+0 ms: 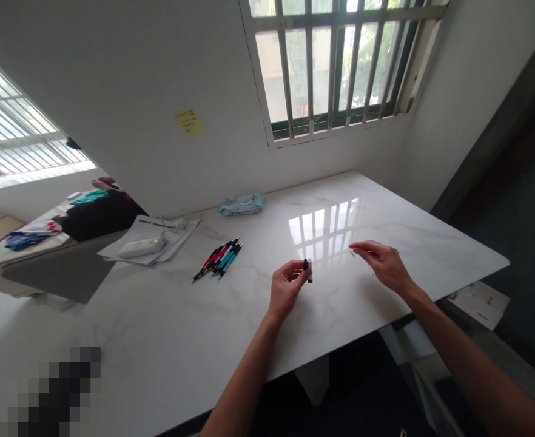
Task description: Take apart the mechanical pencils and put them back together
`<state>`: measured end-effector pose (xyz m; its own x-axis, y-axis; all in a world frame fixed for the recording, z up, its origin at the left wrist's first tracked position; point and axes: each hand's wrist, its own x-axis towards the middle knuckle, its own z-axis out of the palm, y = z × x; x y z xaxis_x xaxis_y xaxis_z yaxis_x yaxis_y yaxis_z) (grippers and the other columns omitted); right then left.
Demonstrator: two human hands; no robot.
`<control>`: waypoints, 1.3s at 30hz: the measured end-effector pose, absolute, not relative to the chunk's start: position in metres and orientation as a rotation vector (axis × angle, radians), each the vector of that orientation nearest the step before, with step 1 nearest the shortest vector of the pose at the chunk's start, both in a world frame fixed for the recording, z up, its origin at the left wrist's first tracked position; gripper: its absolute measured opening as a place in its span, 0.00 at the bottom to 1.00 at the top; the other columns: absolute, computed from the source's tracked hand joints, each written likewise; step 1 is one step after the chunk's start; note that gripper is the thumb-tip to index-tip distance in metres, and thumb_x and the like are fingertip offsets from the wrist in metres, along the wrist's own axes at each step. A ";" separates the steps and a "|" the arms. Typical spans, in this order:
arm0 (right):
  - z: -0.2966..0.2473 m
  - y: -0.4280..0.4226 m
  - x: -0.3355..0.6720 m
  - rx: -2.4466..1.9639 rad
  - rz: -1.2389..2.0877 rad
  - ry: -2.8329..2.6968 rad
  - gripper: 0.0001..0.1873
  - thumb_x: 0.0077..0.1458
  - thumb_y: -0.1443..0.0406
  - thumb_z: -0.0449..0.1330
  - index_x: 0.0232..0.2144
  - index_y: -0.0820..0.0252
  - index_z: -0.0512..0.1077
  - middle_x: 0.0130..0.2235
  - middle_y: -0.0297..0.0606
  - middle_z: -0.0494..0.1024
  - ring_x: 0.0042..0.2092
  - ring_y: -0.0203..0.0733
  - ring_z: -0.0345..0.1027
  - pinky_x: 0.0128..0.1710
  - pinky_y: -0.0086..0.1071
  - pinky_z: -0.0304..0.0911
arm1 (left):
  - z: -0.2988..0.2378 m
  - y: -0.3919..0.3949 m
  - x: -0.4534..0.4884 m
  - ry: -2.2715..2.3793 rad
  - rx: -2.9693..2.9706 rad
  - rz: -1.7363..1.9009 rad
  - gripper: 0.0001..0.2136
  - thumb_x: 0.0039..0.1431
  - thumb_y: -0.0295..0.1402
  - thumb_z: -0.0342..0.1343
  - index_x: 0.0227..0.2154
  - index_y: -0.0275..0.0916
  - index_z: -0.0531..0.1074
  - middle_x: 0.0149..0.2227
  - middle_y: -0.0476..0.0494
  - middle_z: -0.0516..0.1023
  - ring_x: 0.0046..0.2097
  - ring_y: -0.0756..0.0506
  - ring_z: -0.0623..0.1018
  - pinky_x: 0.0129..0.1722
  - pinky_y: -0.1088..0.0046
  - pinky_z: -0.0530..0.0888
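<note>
My left hand [288, 286] is closed in a pinch above the marble-patterned table [313, 328]. A short black-and-white pen piece [310, 271] stands upright between its thumb and fingers, possibly two parts side by side. To the right, my right hand [384, 264] is raised over the table with the fingertips pressed together. A thin pale sliver [352, 253] shows just below those fingertips; its kind is too small to make out. Left of my hands lies a loose bundle of several pens [217, 258] in black, red, blue and white.
A pale blue packet of wipes [241, 205] rests against the wall. Papers [144, 233] with a white pouch-like item [142, 246] lie at the left. A yellow note [190, 122] is on the wall. A barred window [331, 73] reflects on the tabletop. Boxes [479, 303] sit below the right edge.
</note>
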<state>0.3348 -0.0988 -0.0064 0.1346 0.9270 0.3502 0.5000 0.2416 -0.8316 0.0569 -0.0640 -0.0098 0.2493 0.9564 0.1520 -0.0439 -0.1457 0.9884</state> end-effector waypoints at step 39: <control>-0.027 -0.089 0.374 -1.920 0.206 -1.749 0.12 0.58 0.59 0.64 0.42 0.56 0.81 0.36 0.40 0.85 0.37 0.50 0.79 0.39 0.40 0.71 | -0.009 -0.067 0.057 0.939 1.457 1.041 0.13 0.54 0.39 0.70 0.37 0.37 0.83 0.36 0.42 0.83 0.34 0.47 0.78 0.36 0.69 0.77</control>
